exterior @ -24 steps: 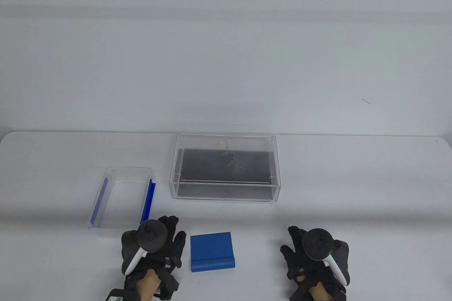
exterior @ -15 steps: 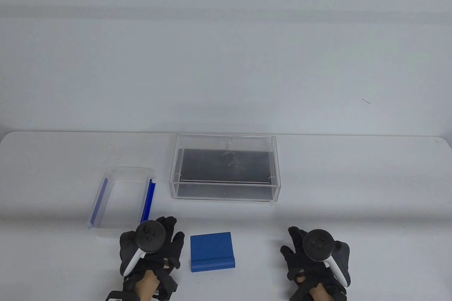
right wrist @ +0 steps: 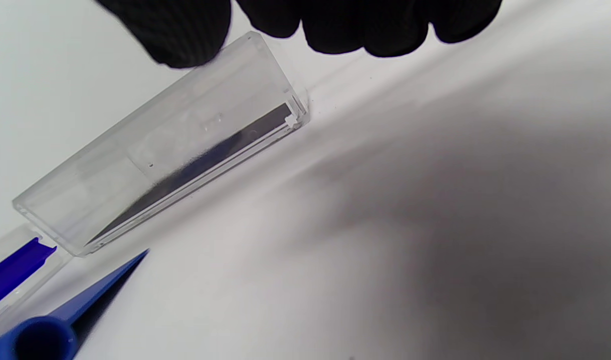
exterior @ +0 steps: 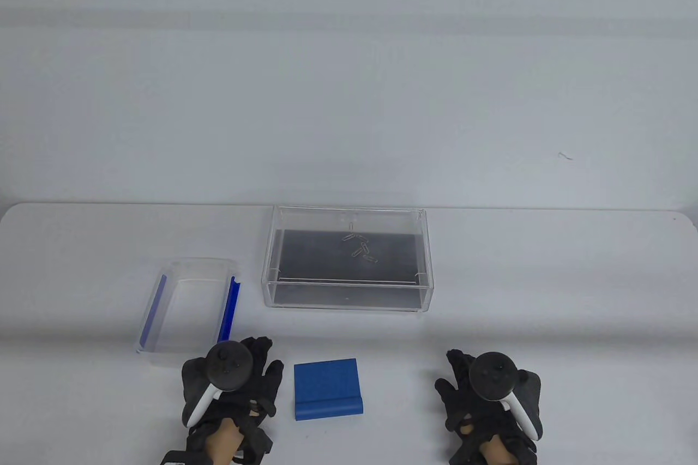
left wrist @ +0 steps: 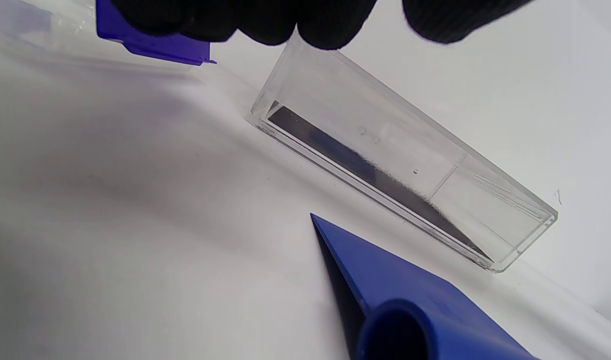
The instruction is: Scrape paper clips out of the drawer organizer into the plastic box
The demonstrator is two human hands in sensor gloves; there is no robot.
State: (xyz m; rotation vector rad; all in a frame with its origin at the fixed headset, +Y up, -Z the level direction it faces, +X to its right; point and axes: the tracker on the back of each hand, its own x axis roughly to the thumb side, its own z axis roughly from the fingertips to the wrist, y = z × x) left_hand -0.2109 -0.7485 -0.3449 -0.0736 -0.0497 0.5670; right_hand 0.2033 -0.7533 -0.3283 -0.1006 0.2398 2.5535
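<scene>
The left hand (exterior: 232,380) in its black sensor glove has slid slightly toward the left and a touch nearer the desk's front edge. The right hand (exterior: 491,391) has edged a hair to the right. Neither holds anything.

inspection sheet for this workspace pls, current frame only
Surface: white table, no spills seen.
Job's things: clear drawer organizer holds a few paper clips on its dark floor; plastic box with blue clasps sits open to its left; blue scraper lies flat between the hands.
Clutter: small dark fleck on the backdrop.
Grips: left hand and right hand rest on the table, holding nothing.
Cables: nothing seen.
Surroundings: plain pale backdrop.
</scene>
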